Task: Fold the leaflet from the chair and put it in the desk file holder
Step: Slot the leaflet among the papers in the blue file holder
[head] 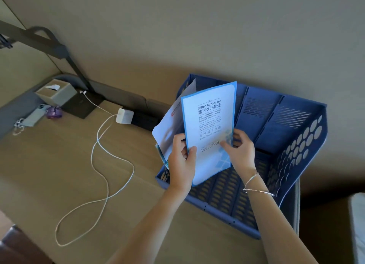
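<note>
Both hands hold the leaflet [209, 125] upright over the blue file holder [276, 137], which sits at the desk's [59, 165] right edge against the wall. The left hand [180, 161] pinches the leaflet's lower left edge, thumb on the printed front and fingers behind; the right hand [240, 149] grips the lower right edge in the same way, thumb pressing near the word "WELCOME". The leaflet's bottom corner hangs over the holder's slotted floor, above the left compartments, though whether it touches the floor is hard to tell. Behind it, other pale sheets [167, 129] lean in the holder's leftmost slot. A thin bracelet [254, 186] circles the right wrist. Toward the desk's far left corner stand a tissue box [56, 95] and a phone [36, 114], and a white charger [124, 116] lies near the back edge with its cable [102, 165] looping across the desk.
</note>
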A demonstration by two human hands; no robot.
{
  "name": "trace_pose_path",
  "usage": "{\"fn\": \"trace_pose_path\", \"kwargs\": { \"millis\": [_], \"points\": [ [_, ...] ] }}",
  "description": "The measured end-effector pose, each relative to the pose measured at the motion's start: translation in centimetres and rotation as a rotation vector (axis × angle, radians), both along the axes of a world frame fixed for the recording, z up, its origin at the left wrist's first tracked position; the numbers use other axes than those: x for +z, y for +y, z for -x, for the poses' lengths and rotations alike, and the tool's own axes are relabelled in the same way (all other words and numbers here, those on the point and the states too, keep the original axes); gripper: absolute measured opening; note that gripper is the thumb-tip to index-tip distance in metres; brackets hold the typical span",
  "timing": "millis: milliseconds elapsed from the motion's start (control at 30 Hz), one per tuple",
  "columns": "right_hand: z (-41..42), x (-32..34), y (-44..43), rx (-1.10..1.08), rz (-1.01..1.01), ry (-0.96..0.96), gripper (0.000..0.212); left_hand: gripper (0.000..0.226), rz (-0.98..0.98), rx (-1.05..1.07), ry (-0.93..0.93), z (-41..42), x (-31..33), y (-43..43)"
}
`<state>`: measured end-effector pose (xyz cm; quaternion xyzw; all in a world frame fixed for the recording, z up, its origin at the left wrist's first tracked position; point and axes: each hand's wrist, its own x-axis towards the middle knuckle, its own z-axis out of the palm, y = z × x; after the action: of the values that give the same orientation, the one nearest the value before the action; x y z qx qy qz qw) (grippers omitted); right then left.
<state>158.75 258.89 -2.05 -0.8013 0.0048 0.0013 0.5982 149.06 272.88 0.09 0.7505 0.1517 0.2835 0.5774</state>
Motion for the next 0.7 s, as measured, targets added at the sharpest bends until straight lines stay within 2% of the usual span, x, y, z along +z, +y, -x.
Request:
{"fn": "trace_pose_path", "kwargs": {
  "millis": [133, 233, 333, 500, 700],
  "points": [
    [-0.3, -0.7, 0.2, 0.014, -0.008, 0.011, 0.046, 0.047, 0.068, 0.010, 0.018, 0.1, -0.5, -0.4],
    [-0.4, -0.9, 0.5, 0.017, -0.020, 0.014, 0.046, 0.061, 0.044, 0.063, 0.005, 0.3, -0.6, -0.4],
    [-0.4, -1.1, 0.9, 0.025, -0.032, 0.013, 0.044, 0.059, -0.058, 0.079, 0.015, 0.4, -1.1, 0.0],
    [-0.5, -1.4, 1.3, 0.074, -0.008, 0.001, 0.044, 0.038, -0.213, 0.073, 0.047, 1.0, -2.0, 0.2],
    [-0.6, -2.2, 2.3, 0.113, 0.000, -0.007, 0.047, 0.040, -0.210, 0.086, 0.094, 1.9, -2.9, 0.8]
  ]
}}
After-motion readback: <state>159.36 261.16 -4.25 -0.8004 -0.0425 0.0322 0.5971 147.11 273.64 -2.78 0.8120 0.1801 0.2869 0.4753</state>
